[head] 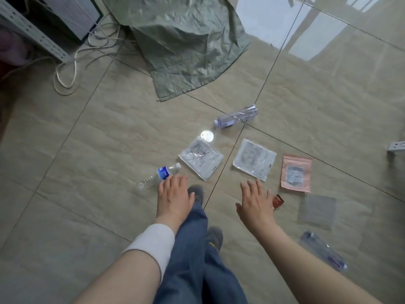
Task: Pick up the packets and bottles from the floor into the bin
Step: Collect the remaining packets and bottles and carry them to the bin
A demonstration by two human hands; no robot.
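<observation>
Three clear bottles lie on the tiled floor: one with a blue label by my left hand, a crushed one farther off, another at the lower right. Two clear packets lie side by side, with a pink packet, a grey pouch and a small red sachet to their right. My left hand hovers open, fingertips at the labelled bottle. My right hand is spread open just short of the second clear packet. Neither hand holds anything.
A green woven sack lies crumpled at the top. White cables loop beside a metal shelf frame at the top left. A white bracket sits at the right edge. My legs and grey shoes stand between my hands.
</observation>
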